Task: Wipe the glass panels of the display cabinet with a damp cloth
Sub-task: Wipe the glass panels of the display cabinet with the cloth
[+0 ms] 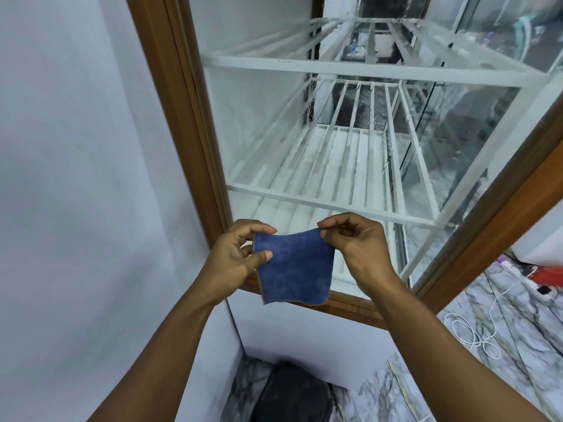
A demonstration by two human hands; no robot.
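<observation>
Blue cloth (294,269) hung between both hands, low in front of the cabinet (182,117) and level with its bottom wooden rail. Left hand (234,257) pinched the cloth's upper left corner, thumb on the near face and fingers curled behind. Right hand (356,242) pinched the upper right corner between thumb and fingertips, with the other fingers tucked under and partly hidden. The top edge sagged slightly between the two grips, and the lower edge hung free. Could not tell whether the cloth touched the glass panel (243,102) or hung just clear of it. Whether it was damp could not be judged. Through the glass were white slatted shelves (335,205), one above another. The far panes were streaked and cloudy, and whatever lay beyond them was too blurred to make out. The cabinet top was cut off by the frame edge. A plain pale wall (76,147) stood to the left. At lower right was a marbled floor (518,315) with a loose white cable (475,333) coiled on it. A red object (548,275) at the right edge was cut off and could not be identified. A dark shape (292,394) at the bottom between the forearms was blurred and unclear.
</observation>
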